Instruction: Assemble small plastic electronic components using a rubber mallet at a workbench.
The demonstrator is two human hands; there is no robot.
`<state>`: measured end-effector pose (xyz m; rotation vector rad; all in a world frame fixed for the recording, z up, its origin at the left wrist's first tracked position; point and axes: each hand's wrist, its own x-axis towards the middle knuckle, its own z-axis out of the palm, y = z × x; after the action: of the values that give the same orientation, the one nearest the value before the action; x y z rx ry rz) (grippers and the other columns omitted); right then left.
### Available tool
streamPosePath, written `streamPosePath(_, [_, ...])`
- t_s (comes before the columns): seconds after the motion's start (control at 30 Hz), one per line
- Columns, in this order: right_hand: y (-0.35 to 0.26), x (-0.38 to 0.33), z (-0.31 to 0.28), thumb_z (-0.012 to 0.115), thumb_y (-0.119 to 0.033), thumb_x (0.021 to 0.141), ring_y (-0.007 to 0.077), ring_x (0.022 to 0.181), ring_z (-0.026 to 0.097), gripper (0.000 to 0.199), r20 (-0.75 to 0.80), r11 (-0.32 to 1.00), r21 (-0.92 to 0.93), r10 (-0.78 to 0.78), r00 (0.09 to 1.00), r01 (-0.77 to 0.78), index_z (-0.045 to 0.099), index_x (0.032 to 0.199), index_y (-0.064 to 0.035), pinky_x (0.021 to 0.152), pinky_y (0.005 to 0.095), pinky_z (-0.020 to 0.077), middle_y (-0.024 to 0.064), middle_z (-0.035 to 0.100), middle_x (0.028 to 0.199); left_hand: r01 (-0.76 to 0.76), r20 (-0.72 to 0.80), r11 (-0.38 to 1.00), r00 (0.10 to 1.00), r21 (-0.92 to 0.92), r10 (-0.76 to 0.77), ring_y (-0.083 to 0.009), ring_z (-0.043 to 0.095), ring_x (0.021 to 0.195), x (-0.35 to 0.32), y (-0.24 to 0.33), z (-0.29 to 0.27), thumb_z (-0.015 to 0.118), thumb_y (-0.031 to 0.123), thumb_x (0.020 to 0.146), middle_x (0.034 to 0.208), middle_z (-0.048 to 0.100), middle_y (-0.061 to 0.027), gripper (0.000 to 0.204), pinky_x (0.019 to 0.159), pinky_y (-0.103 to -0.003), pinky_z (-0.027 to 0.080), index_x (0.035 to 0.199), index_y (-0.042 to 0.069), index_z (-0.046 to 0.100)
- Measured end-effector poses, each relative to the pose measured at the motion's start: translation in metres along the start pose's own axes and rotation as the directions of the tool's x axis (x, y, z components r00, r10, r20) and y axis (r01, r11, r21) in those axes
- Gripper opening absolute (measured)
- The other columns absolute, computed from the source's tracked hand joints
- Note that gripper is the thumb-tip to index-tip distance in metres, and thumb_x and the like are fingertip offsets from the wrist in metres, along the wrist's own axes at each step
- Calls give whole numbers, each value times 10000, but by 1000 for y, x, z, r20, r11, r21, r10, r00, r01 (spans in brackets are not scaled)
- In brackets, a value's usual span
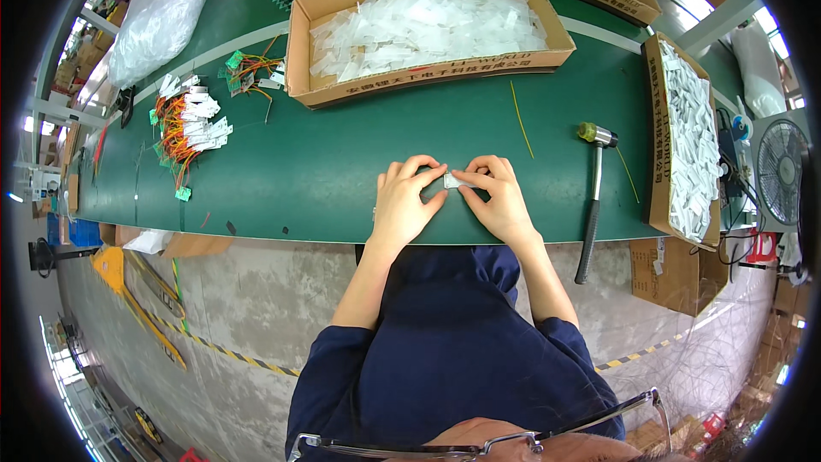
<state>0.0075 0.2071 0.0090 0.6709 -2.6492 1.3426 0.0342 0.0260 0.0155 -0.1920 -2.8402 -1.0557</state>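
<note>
**Both hands pinching a small white packet**

The left hand (404, 201) and right hand (498, 197) are together gripping a small white packet (454, 180) between fingertips, just above the green table (325, 162); a cardboard box (428, 77) of clear bags is lying beyond; a hammer (592, 201) is resting near the right hand.

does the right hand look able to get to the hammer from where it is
Probably yes. The hammer lies on the green table just to the right of the right hand, with bare surface between, though that hand now pinches a small white piece.
</note>
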Motion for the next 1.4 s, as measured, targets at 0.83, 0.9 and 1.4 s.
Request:
streamPosePath(0.83, [-1, 3, -4, 699, -43, 768, 249, 975, 553, 269, 47, 1000, -2, 5, 999, -5, 722, 1033, -81, 892, 365, 455, 47, 617, 1016, -1, -5, 1000, 1000, 6, 1, -175, 532, 985, -1, -4, 3, 761, 167, 771, 1146, 610, 71, 347, 894, -309, 379, 1116, 158, 722])
streamPosePath(0.9, [-3, 4, -4, 698, -42, 765, 251, 986, 552, 282, 40, 1000, 9, 11, 999, -11, 717, 1044, -80, 897, 367, 453, 49, 617, 1021, -6, -10, 1000, 1000, 10, 6, -174, 532, 983, -1, -3, 1, 762, 166, 772, 1143, 609, 71, 347, 892, -307, 380, 1117, 157, 722])
streamPosePath(1.4, [8, -90, -103, 629, -245, 923, 338, 1008, 571, 434, -488, 452, -700, 263, 832, -553, 544, 1247, 32, 851, 444, 483, 168, 563, 1151, -10, 1, 1000, 1000, -19, 10, -183, 529, 1000, -1, -4, 3, 761, 164, 772, 1154, 610, 68, 349, 910, -323, 373, 1118, 145, 721])
